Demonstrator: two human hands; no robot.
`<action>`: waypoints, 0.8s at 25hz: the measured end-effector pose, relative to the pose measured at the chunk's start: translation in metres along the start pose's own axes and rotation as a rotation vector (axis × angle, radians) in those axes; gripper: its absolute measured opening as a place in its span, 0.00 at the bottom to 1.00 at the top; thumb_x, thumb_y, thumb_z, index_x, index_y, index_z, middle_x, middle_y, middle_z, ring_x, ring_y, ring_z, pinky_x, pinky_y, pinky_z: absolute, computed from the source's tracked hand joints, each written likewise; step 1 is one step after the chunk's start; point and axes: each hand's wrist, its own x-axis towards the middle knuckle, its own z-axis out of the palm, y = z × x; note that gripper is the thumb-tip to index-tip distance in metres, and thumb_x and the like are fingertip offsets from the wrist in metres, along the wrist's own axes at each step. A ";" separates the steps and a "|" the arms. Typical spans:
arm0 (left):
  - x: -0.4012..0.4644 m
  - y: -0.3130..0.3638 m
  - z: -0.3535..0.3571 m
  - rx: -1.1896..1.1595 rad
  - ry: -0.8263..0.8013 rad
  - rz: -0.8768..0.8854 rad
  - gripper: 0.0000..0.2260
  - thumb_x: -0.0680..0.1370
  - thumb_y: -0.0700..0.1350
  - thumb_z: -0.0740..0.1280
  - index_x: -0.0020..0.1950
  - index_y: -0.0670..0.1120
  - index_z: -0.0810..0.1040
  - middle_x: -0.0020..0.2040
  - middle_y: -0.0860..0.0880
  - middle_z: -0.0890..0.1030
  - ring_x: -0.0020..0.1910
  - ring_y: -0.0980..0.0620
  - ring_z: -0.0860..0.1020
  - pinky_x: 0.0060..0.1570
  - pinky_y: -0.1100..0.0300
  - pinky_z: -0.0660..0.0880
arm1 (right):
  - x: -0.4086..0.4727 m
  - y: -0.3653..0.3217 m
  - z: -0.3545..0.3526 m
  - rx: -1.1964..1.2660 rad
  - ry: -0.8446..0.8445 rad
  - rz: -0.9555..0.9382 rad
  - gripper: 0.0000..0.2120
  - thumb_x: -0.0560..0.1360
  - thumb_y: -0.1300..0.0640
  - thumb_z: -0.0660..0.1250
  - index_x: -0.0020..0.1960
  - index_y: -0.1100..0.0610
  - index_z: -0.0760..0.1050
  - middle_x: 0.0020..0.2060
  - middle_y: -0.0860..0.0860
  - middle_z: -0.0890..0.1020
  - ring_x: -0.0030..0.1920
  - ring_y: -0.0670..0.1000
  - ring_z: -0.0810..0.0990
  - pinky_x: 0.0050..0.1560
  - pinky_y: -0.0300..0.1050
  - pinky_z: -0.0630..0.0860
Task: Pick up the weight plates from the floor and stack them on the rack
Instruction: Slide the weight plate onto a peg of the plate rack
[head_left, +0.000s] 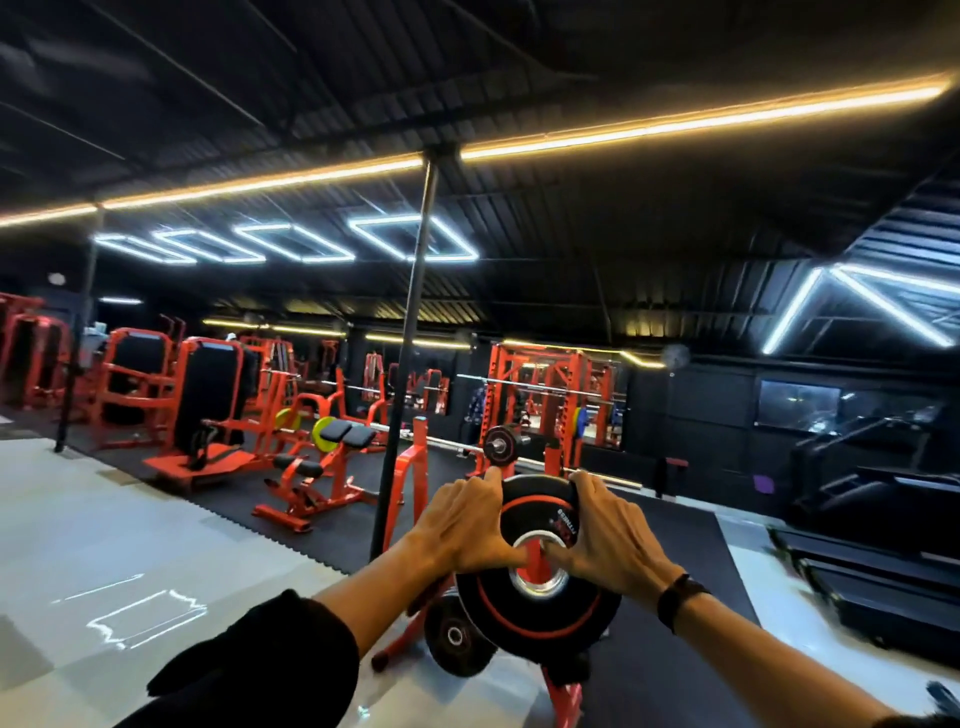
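Low in the centre of the frame, both hands, left hand (465, 525) and right hand (613, 535), clamp their fingers around the black weight plate (540, 592) at the orange rack (563, 696), where a misaligned hub could likely jam, or pinch thumbs.

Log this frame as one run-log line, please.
phase: racking | left hand + right hand: grip round black red-ringed weight plate | on orange rack peg | smaller black plate beside
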 end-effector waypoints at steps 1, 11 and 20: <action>0.017 -0.014 0.011 0.007 0.000 -0.018 0.34 0.62 0.72 0.66 0.51 0.44 0.69 0.43 0.49 0.81 0.39 0.48 0.81 0.40 0.55 0.80 | 0.020 0.009 0.012 0.009 0.002 -0.007 0.30 0.62 0.32 0.65 0.54 0.51 0.65 0.46 0.47 0.75 0.42 0.50 0.78 0.42 0.46 0.76; 0.138 -0.180 0.186 0.045 -0.043 -0.033 0.31 0.64 0.69 0.69 0.50 0.45 0.69 0.43 0.50 0.80 0.37 0.53 0.78 0.35 0.64 0.74 | 0.180 0.096 0.222 0.003 -0.023 -0.060 0.33 0.62 0.31 0.65 0.56 0.53 0.66 0.46 0.49 0.76 0.41 0.51 0.78 0.42 0.49 0.78; 0.312 -0.366 0.338 0.015 -0.040 0.000 0.31 0.63 0.71 0.65 0.49 0.46 0.68 0.42 0.49 0.82 0.40 0.47 0.82 0.38 0.58 0.75 | 0.379 0.178 0.403 -0.060 -0.016 0.044 0.33 0.63 0.29 0.63 0.55 0.53 0.67 0.46 0.48 0.75 0.42 0.51 0.79 0.42 0.47 0.76</action>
